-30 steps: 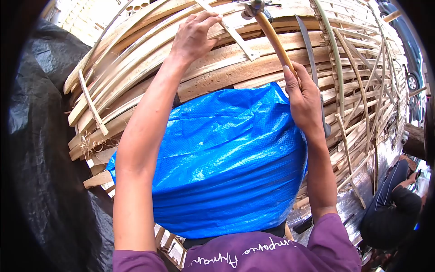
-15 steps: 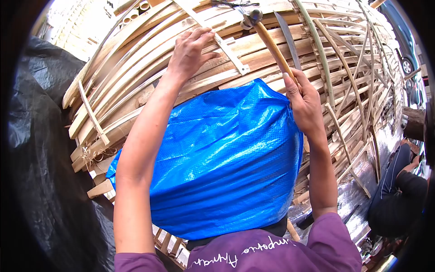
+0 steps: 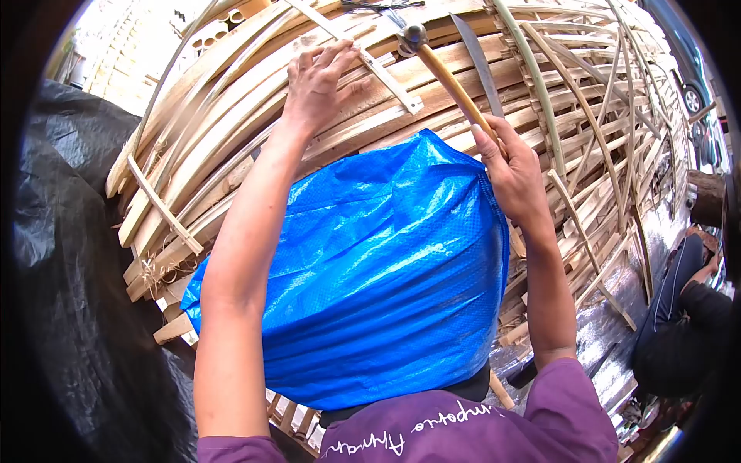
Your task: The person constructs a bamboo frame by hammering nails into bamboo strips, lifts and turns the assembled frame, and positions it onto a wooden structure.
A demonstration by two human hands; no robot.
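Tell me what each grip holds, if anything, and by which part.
Right grip: hammer, by its wooden handle, away from the head. Left grip: fingers at a slat; whether it holds anything cannot be told.

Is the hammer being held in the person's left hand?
No, the hammer is in the right hand, whose fingers close around its wooden handle, while the left hand is over the wood strips.

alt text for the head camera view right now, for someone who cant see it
A right hand grips a hammer by its wooden handle, and the left hand is at a thin strip lying across long wooden slats. Blue woven tarp covers the person's lap; a long blade lies beside the hammer.
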